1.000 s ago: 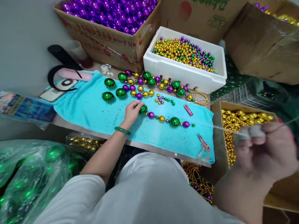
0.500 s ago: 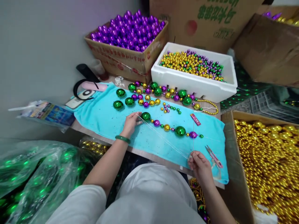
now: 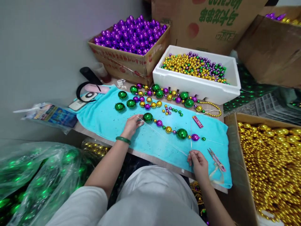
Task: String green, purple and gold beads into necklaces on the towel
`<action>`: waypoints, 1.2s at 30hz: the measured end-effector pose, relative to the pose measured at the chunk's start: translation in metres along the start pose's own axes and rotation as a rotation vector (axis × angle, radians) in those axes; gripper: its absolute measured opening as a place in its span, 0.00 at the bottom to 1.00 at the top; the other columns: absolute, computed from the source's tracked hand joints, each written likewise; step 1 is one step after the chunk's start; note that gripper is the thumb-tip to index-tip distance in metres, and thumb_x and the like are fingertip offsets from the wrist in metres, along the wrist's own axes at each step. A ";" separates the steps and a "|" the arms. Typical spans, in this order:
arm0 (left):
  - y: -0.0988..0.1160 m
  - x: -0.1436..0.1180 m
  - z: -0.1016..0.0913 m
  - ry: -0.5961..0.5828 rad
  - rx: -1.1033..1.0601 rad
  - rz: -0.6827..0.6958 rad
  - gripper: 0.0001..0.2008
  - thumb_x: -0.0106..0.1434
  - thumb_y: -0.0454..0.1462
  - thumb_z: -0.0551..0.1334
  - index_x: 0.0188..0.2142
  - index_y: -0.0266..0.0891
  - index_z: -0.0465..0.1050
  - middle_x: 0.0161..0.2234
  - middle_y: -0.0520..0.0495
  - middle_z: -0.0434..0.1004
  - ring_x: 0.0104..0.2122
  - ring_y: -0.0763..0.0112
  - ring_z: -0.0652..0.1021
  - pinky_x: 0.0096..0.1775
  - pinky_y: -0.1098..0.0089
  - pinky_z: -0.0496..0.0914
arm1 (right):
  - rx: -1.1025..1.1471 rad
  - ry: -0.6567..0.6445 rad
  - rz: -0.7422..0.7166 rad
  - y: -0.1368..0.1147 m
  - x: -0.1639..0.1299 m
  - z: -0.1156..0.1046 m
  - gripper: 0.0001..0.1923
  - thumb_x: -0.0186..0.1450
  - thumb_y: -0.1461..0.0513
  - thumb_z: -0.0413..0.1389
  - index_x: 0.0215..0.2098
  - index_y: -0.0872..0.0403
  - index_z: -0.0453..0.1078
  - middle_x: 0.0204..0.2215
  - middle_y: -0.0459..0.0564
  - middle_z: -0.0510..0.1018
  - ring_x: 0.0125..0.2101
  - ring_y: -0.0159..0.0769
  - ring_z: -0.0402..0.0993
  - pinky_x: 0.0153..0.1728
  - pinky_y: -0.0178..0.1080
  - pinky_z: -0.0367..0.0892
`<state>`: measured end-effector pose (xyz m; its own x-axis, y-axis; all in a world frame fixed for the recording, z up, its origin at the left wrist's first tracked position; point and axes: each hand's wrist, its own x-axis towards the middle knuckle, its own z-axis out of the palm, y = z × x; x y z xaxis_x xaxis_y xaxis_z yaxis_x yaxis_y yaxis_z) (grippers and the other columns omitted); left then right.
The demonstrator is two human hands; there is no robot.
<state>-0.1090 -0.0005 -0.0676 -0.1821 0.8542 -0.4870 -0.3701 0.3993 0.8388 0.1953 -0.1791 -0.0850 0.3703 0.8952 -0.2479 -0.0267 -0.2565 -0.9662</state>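
Two hands work one strand of beads (image 3: 175, 131) lying across the middle of the turquoise towel (image 3: 105, 117) on the tabletop (image 3: 150, 160). The left hand (image 3: 132, 125) rests on the towel with its fingertips pinching the thin thread (image 3: 164, 139) just beside the strand's large green bead (image 3: 148, 117). The right hand (image 3: 198, 162), near the towel's front edge, pinches the thread's other part, which runs taut between them. Pink snips (image 3: 216, 159) lie just right of that hand. Behind stand a white foam box (image 3: 195, 86) of mixed beads and a carton of purple balls (image 3: 131, 34).
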 end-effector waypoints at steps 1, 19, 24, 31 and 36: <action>-0.001 0.001 -0.001 -0.007 0.005 -0.005 0.06 0.60 0.36 0.64 0.32 0.33 0.75 0.28 0.45 0.77 0.26 0.74 0.77 0.31 0.72 0.75 | -0.013 0.005 -0.007 0.001 0.000 0.000 0.21 0.57 0.46 0.62 0.30 0.55 0.70 0.18 0.44 0.71 0.17 0.29 0.62 0.18 0.33 0.60; -0.011 0.004 -0.005 0.021 0.007 0.032 0.06 0.59 0.35 0.65 0.32 0.32 0.75 0.28 0.43 0.78 0.26 0.73 0.79 0.31 0.73 0.75 | -0.094 0.017 -0.025 0.012 -0.002 0.002 0.21 0.57 0.45 0.61 0.30 0.55 0.71 0.18 0.45 0.72 0.17 0.30 0.63 0.18 0.34 0.61; -0.010 0.003 -0.004 0.013 0.041 0.066 0.07 0.58 0.36 0.64 0.32 0.33 0.74 0.29 0.43 0.78 0.26 0.72 0.78 0.31 0.72 0.75 | 0.101 0.031 0.065 -0.003 0.001 -0.004 0.18 0.55 0.49 0.65 0.29 0.54 0.71 0.18 0.44 0.71 0.17 0.29 0.63 0.18 0.32 0.60; -0.014 0.008 0.009 0.097 0.210 0.212 0.06 0.59 0.38 0.62 0.34 0.38 0.72 0.34 0.47 0.75 0.29 0.72 0.75 0.30 0.73 0.70 | 0.392 0.180 0.014 -0.079 0.003 -0.039 0.17 0.48 0.55 0.70 0.27 0.54 0.71 0.20 0.43 0.68 0.20 0.27 0.64 0.17 0.29 0.59; -0.018 0.004 0.019 0.061 0.891 0.770 0.07 0.64 0.37 0.56 0.36 0.39 0.72 0.40 0.43 0.75 0.45 0.63 0.74 0.49 0.64 0.68 | 0.390 0.295 -0.168 -0.134 -0.010 -0.072 0.17 0.46 0.56 0.70 0.27 0.54 0.69 0.18 0.41 0.59 0.19 0.27 0.58 0.16 0.31 0.55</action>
<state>-0.0857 0.0022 -0.0797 -0.1320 0.9639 0.2311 0.6187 -0.1020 0.7790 0.2624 -0.1803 0.0521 0.6438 0.7570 -0.1113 -0.2683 0.0871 -0.9594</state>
